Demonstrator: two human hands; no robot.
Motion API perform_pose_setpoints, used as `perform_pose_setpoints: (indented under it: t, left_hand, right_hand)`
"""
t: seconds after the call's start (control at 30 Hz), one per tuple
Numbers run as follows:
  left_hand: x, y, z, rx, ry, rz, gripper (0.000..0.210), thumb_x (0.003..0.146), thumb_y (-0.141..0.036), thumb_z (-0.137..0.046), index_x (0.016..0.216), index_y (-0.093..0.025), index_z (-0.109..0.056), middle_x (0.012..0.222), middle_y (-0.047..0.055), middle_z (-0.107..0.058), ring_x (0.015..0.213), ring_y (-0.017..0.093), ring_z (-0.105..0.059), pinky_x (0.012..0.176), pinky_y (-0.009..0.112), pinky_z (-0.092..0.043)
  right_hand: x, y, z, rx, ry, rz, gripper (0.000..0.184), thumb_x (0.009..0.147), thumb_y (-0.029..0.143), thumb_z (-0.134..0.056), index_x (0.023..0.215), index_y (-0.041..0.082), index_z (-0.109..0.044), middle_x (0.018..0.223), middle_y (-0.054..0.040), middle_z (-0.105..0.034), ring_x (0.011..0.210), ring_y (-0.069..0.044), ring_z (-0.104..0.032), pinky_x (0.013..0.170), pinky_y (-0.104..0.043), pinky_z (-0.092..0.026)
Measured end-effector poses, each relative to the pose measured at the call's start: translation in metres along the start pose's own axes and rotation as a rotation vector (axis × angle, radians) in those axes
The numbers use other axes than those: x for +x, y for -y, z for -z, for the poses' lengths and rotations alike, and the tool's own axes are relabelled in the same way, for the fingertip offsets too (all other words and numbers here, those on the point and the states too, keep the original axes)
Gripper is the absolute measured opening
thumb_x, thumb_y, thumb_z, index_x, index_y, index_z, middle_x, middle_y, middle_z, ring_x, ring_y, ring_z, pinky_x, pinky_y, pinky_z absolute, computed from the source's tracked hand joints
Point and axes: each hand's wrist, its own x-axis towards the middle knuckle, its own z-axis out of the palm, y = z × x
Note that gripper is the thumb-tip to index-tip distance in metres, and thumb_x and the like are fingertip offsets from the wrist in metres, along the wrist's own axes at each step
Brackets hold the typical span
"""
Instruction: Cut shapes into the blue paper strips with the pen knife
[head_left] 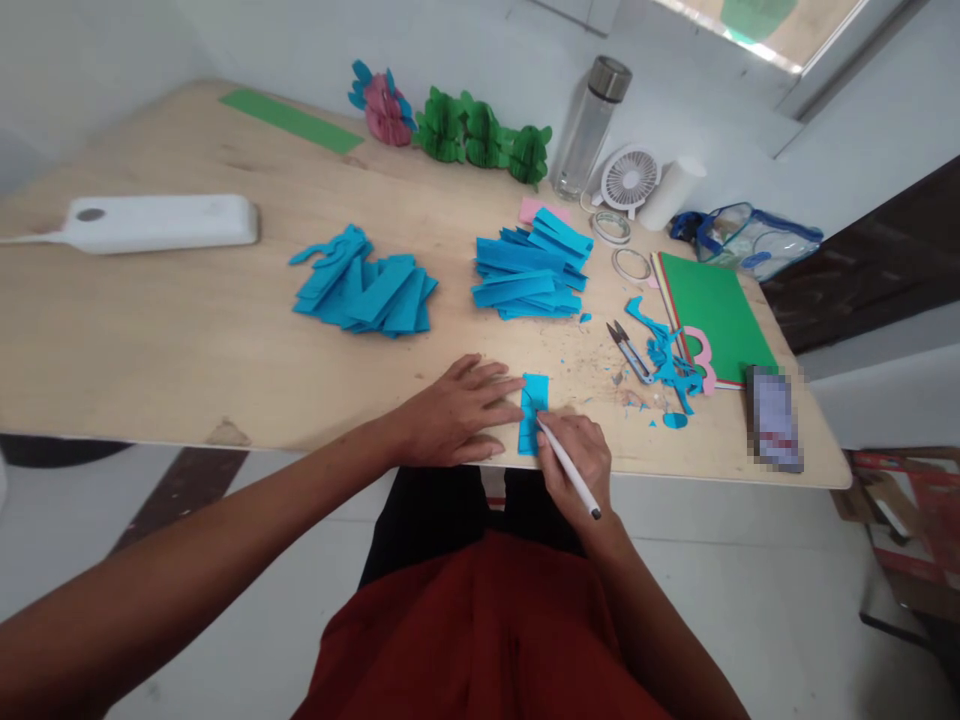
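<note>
A small blue paper strip [534,440] lies at the table's front edge, with dark lines drawn on it. My left hand [461,412] is spread flat on the wood, its fingertips touching the strip's left side. In my right hand [577,460] is a white pen [568,466], its tip on the strip and its dark end pointing toward me. Beyond the strip sits a pile of folded blue paper strips [529,275]. Another stack of blue paper pieces [367,290] lies to the left. Small thread snips [631,352] rest to the right, beside blue paper scraps [667,355].
Along the wall stand green paper decorations [480,138], a pink one [388,112], a glass bottle [589,130] and a small white fan [630,180]. Green paper sheets [720,310] and a phone [775,420] lie at right. A white power strip [165,222] is at left.
</note>
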Motion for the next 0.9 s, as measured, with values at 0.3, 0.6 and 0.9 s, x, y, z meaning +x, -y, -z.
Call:
perform_pose_setpoints:
  t: [0.3, 0.6, 0.9]
  left_hand:
    - [0.0017, -0.0029, 0.0036, 0.014, 0.039, 0.006, 0.042, 0.091, -0.043, -0.054, 0.13, -0.027, -0.057, 0.148, 0.01, -0.049, 0.134, 0.034, -0.041, 0.113, 0.055, -0.023]
    - [-0.0004, -0.0008, 0.0016, -0.001, 0.018, 0.004, 0.044, 0.092, -0.045, -0.051, 0.132, -0.027, -0.055, 0.148, 0.009, -0.05, 0.136, 0.034, -0.039, 0.113, 0.054, -0.022]
    - [-0.0022, 0.0035, 0.0032, 0.016, 0.028, -0.026, 0.048, 0.094, -0.048, -0.047, 0.136, -0.025, -0.051, 0.149, 0.008, -0.049, 0.137, 0.033, -0.038, 0.115, 0.052, -0.017]
  right_hand:
    - [-0.001, -0.0006, -0.0024, 0.002, -0.022, 0.007, 0.026, 0.094, 0.019, -0.051, 0.113, 0.02, -0.069, 0.089, -0.0079, -0.074, 0.085, -0.024, -0.066, 0.077, -0.04, -0.05]
    - [-0.0026, -0.0037, -0.0039, 0.001, -0.024, 0.02, 0.025, 0.094, 0.018, -0.053, 0.113, 0.021, -0.068, 0.09, -0.0073, -0.074, 0.086, -0.023, -0.066, 0.078, -0.039, -0.05]
    - [-0.0021, -0.0045, -0.0038, -0.011, -0.02, 0.027, 0.024, 0.094, 0.019, -0.053, 0.113, 0.021, -0.068, 0.09, -0.007, -0.074, 0.086, -0.023, -0.065, 0.078, -0.039, -0.049]
